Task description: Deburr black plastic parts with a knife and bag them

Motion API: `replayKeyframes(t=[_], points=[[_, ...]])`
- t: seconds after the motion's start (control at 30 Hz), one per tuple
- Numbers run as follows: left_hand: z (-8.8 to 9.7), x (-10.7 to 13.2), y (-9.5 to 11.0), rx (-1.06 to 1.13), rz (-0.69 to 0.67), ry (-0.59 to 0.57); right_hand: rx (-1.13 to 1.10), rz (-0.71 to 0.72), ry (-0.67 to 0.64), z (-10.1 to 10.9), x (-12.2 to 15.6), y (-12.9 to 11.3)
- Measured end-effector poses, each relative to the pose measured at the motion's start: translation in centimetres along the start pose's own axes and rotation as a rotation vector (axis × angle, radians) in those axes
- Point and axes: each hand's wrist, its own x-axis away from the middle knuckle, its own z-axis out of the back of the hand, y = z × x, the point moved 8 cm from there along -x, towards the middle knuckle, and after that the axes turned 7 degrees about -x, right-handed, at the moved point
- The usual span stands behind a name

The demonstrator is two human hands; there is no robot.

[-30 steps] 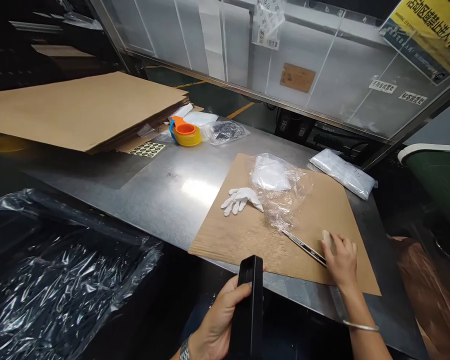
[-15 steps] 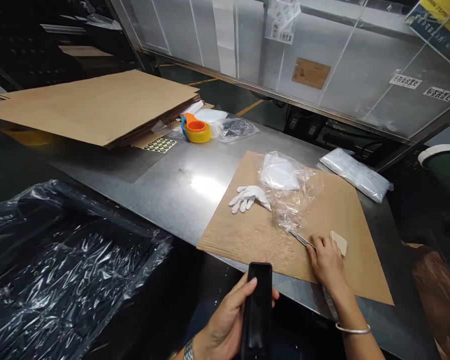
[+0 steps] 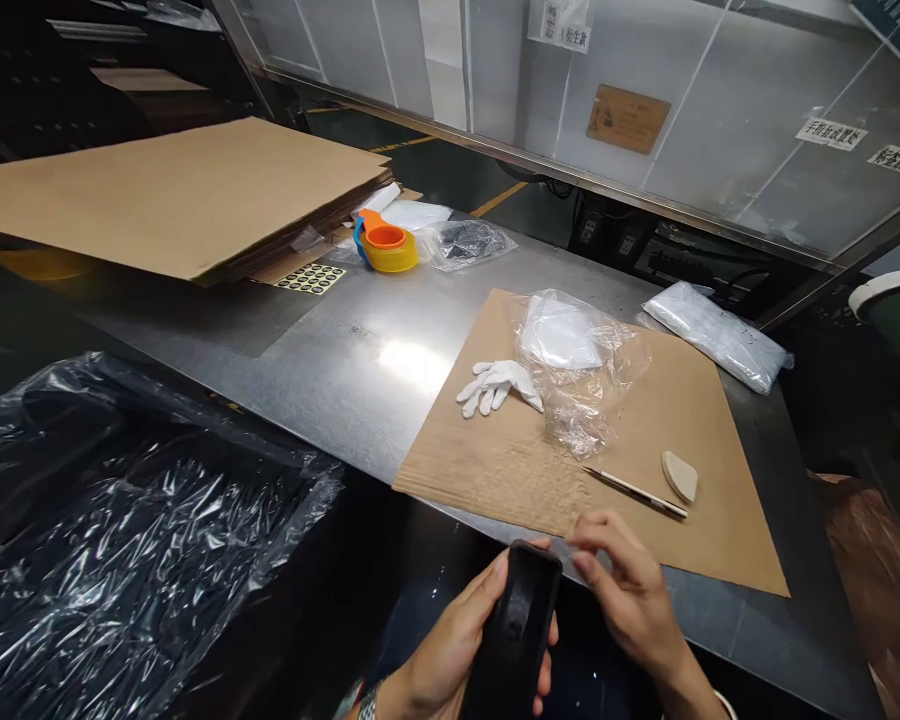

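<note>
My left hand [image 3: 450, 650] grips a flat black case [image 3: 514, 630] near the bottom edge, below the table's front. My right hand [image 3: 626, 590] sits just right of the case's top end, fingers curled and pinched together beside it; whether anything is in them I cannot make out. On a brown cardboard sheet [image 3: 495, 470] lie a thin metal tool [image 3: 634, 490], a small beige pad [image 3: 679, 475], a white glove [image 3: 495, 385] and a crumpled clear plastic bag [image 3: 581, 370].
The steel table [image 3: 330, 370] carries a stack of flat cardboard [image 3: 172, 195] at back left, an orange and yellow tape roll [image 3: 386, 247], a sticker sheet [image 3: 309, 279] and plastic packets [image 3: 720, 335]. A bin lined with black plastic [image 3: 120, 540] stands at lower left.
My right hand let go of the thin metal tool, which now lies on the cardboard, and came back to the top of the black case. The case tilted slightly.
</note>
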Motion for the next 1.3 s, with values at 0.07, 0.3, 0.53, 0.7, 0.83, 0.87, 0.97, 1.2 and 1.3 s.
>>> replayKeyframes(t=[0.07,0.3,0.53,0.7,0.83,0.87,0.97,1.2,1.3], points=[[0.0,0.1,-0.4,-0.021,0.043,-0.01,-0.32,-0.032,-0.06,-1.3,0.2,-1.5],[0.0,0.3,-0.9,-0.067,0.024,-0.054,-0.455,-0.068,-0.103,-1.9,0.4,-2.0],[0.7,0.1,-1.8,-0.064,0.047,-0.042,-0.449,-0.111,-0.123,-2.1,0.9,-1.6],[0.7,0.1,-1.8,-0.052,0.076,-0.037,-0.414,-0.117,-0.113,-2.3,1.0,-1.5],[0.2,0.0,-1.4,0.011,0.117,-0.031,-0.284,-0.137,-0.087,-1.9,0.8,-0.8],[0.1,0.0,-1.2,0.032,0.132,-0.034,-0.197,-0.131,-0.054,-1.3,0.6,-0.3],[-0.2,-0.1,-0.3,0.095,0.122,-0.038,0.093,-0.144,0.129,1.8,-0.3,2.2],[0.7,-0.5,2.6,0.305,-0.02,0.033,0.452,-0.197,0.211,5.5,-1.6,8.5],[2.1,-0.4,3.9,0.345,-0.104,0.189,0.465,-0.171,0.17,4.1,-0.2,6.9]])
